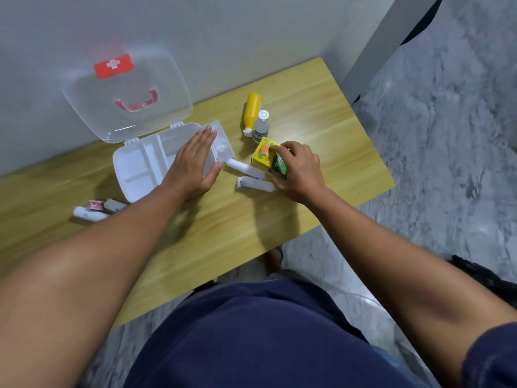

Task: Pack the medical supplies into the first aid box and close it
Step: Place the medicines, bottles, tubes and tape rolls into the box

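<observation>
On a wooden table (321, 88) the first aid box (134, 166) lies open, steadied by the left hand (193, 163) resting flat with fingers spread. The right hand (299, 172) pinches a small yellow-green carton (264, 154) just beside it. Lifting it straight and setting it flat in a compartment would probably work best.

Person standing at the wooden table (307, 88): navy blue garment (251, 337) covering the torso nearest the table's front edge; short navy sleeve (492, 357) ending above the right elbow. Both forearms bare to the left hand (193, 163) and right hand (299, 172); no rings visible.
</observation>
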